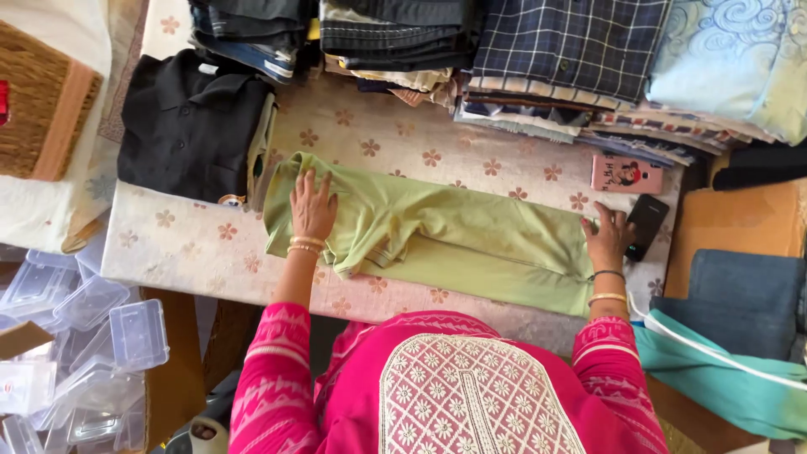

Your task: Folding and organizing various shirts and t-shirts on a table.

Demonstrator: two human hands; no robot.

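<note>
Head view showed the bench (pixel 193 244) carrying a light-green shirt (pixel 471 244), folded lengthwise between both hands; soft, light and limp, best gripped at its ends. Left hand (pixel 313 206) pressed flat, fingers spread; right hand (pixel 607 235) likewise, beside a dark phone (pixel 649 220).

The scene is bright with soft daylight. Around the left hand (pixel 313 208) the green shirt (pixel 437 231) is evenly lit, with only weak shadows in its folds. Beyond the right hand (pixel 607 238), the far corner looks pale and washed out. The edges bend slightly, and focus is a little soft.
</note>
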